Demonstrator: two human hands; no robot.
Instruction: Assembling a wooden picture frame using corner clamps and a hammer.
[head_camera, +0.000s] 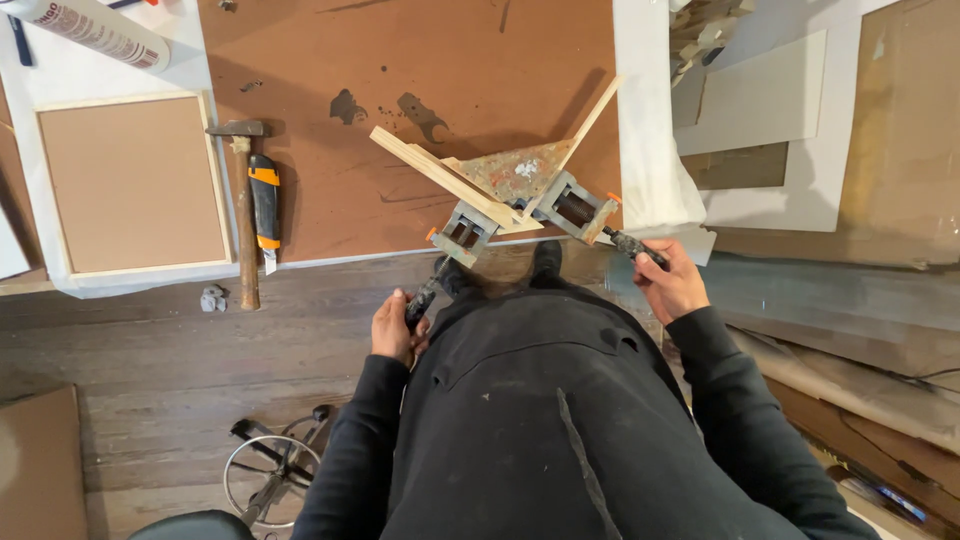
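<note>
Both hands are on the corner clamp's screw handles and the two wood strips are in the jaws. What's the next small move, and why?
Probably a slight turn of both handles to snug the corner clamp. The left hand and right hand each already grip a screw handle, and the two wood strips meet at the corner inside it. Whether the joint is already tight cannot be told from this view.

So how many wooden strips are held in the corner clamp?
2: one wooden strip runs up-left from the corner clamp, the other strip runs up-right. The hands grip the clamp's two screw handles.
</note>
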